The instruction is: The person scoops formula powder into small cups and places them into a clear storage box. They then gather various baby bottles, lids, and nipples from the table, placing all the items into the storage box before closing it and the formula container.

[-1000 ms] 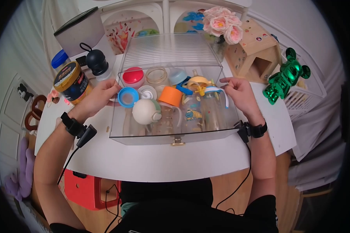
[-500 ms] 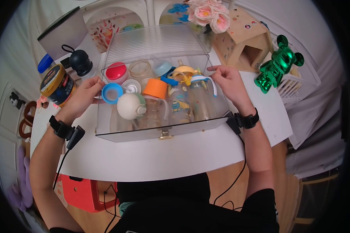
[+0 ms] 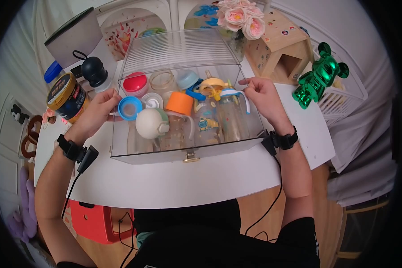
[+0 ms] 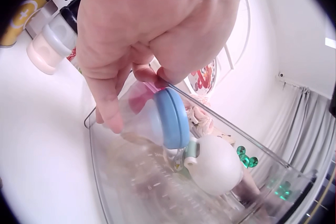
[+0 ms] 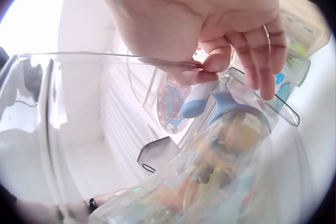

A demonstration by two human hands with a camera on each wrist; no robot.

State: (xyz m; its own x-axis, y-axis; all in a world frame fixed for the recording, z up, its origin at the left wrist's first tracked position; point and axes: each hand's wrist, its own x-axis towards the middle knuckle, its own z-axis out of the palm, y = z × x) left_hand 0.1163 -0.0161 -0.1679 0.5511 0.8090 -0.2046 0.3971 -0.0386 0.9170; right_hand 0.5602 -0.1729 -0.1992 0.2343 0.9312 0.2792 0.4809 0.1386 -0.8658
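Observation:
A clear plastic box (image 3: 149,157) with its ribbed lid (image 3: 178,47) raised at the back stands on the white table. Baby bottles and cups fill it: a blue-rimmed one (image 3: 130,108), one with a round white top (image 3: 150,123), an orange cap (image 3: 179,103), a red lid (image 3: 135,82) and a bottle with a blue-and-white handle (image 3: 235,123). My left hand (image 3: 99,110) pinches the left wall's rim between thumb and index finger. On the opposite side, my right hand (image 3: 267,99) pinches the right rim, its other fingers extended down outside the wall in the right wrist view.
Left of the box stand a yellow-lidded tub (image 3: 68,97) and a black-topped bottle (image 3: 94,73). Pink flowers (image 3: 241,20), a wooden house (image 3: 279,42) and a shiny green bear figure (image 3: 319,73) are at the right. A red stool (image 3: 94,222) sits under the table.
The head view has swung slightly, so the whole scene sits further left and higher. Both hands keep their hold on the box's side rims.

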